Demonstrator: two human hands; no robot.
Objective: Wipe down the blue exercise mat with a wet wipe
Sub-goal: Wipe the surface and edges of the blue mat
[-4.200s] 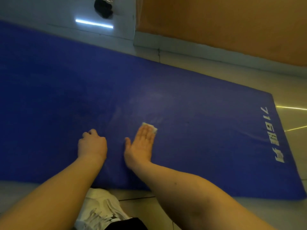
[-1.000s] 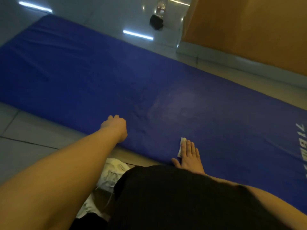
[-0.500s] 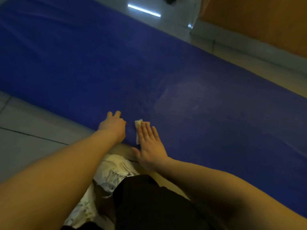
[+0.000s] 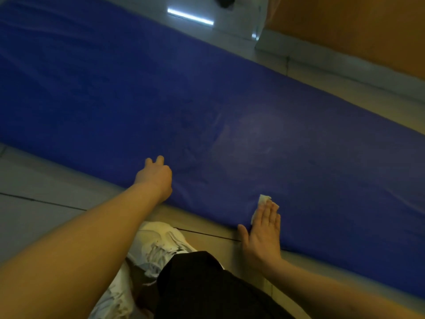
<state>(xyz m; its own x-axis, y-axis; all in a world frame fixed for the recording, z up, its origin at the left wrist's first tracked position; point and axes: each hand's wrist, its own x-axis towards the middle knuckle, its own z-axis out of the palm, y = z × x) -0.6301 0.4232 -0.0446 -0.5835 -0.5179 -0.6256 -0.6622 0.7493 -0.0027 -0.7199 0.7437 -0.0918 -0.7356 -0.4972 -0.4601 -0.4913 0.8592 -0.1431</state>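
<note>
White, likely limp wet wipe (image 4: 263, 200) lies under flat right hand (image 4: 262, 234) at mat (image 4: 161, 100) edge; loosely bent, empty left hand (image 4: 156, 177) rests nearby.

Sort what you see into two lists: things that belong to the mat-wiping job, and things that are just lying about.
Part of the job:
blue exercise mat
wet wipe
right hand, flat on the wipe
left hand, resting on the mat near its edge

Just lying about:
white shoe
dark object on the floor beyond the mat
tiled floor
</note>
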